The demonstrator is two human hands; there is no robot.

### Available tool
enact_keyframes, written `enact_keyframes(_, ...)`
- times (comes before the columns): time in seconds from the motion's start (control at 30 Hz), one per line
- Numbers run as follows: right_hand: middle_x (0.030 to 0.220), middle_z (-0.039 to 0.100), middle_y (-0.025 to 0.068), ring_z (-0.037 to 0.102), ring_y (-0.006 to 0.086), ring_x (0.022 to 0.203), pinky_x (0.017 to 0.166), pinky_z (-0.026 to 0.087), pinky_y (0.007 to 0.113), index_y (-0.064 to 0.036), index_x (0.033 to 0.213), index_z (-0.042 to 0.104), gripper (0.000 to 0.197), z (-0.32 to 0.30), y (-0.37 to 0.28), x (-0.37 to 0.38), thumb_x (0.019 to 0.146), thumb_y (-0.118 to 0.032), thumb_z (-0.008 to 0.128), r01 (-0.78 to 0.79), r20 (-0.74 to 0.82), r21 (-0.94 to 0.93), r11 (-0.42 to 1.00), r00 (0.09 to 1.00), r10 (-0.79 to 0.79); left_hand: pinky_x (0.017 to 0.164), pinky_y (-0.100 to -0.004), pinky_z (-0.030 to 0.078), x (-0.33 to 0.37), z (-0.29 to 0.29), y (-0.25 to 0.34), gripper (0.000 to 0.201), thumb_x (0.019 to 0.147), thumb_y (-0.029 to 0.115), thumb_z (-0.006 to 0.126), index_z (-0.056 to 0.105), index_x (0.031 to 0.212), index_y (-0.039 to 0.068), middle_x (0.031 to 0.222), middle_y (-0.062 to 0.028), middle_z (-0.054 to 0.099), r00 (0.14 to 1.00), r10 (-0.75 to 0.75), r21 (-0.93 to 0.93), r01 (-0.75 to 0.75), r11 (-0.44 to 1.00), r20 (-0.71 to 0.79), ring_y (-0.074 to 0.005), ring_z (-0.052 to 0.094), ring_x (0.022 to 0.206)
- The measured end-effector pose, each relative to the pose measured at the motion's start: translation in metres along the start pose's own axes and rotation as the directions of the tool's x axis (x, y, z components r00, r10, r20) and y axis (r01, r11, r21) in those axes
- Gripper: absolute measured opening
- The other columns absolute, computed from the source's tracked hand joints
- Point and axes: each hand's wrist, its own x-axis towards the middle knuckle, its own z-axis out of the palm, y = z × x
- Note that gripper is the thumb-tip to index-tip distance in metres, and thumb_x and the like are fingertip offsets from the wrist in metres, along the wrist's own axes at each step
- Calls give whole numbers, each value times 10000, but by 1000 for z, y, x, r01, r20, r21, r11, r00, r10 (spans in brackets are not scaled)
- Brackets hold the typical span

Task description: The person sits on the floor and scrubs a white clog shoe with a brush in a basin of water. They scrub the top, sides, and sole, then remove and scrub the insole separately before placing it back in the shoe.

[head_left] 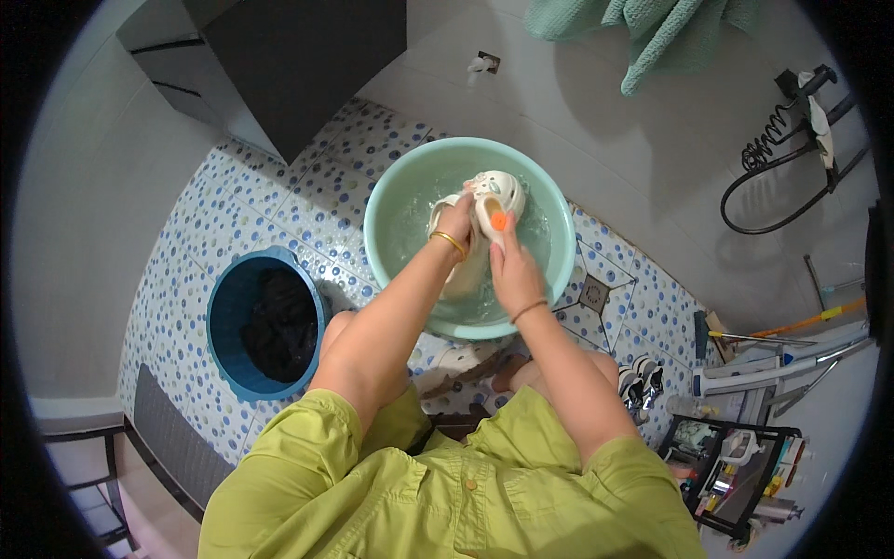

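A cream clog (pixel 507 189) with small charms on its upper is tilted over the water in a pale green basin (pixel 378 210). My left hand (pixel 455 220), a gold bangle at its wrist, grips the clog's side. Another pale, shoe-like shape (pixel 464 279) lies partly under water beneath that hand, largely covered by my wrist. At the clog's foot opening, my right hand (pixel 518 279) is closed around a small rounded orange thing (pixel 499 222); its exact kind is unclear. Slight motion blur softens this hand, which wears a thin band at the wrist.
A blue bucket (pixel 220 317) of dark cloth stands left of the basin. Dark cabinetry (pixel 307 65) juts out at the far left. A floor drain (pixel 594 293), dark-and-white shoes (pixel 643 384) and a black rack (pixel 745 475) of bottles are on the right.
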Motion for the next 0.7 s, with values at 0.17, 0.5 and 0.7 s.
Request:
enact_keyframes(0.17, 767, 575, 227, 574, 387, 678, 594, 453, 459, -148, 1392, 179, 559, -14, 27, 44, 900, -285, 405, -179, -151, -48, 983, 974, 170, 715, -301, 462, -16, -5, -46, 291, 822, 126, 508, 543, 1067, -28, 1017, -129, 594, 973, 219, 376, -230, 897, 73, -203, 585, 893)
enact_keyframes(0.5, 758, 596, 203, 584, 371, 671, 588, 458, 436, -155, 1387, 213, 554, -36, 14, 37, 892, -267, 436, -114, -242, -84, 990, 966, 91, 823, -334, 468, -55, 14, -16, 370, 767, -58, 505, 481, 1137, -57, 1097, -135, 560, 975, 108, 0, -110, 994, 194, -245, 578, 955)
enact_keyframes(0.7, 747, 566, 182, 581, 352, 633, 574, 476, 437, -208, 1396, 196, 574, -37, -10, -13, 884, -273, 447, 66, -94, 13, 998, 993, -65, 975, -432, 363, -56, 16, 24, 427, 904, 260, 451, 395, 1258, 29, 1230, -140, 481, 973, 102, -220, -55, 974, 208, -282, 476, 1123)
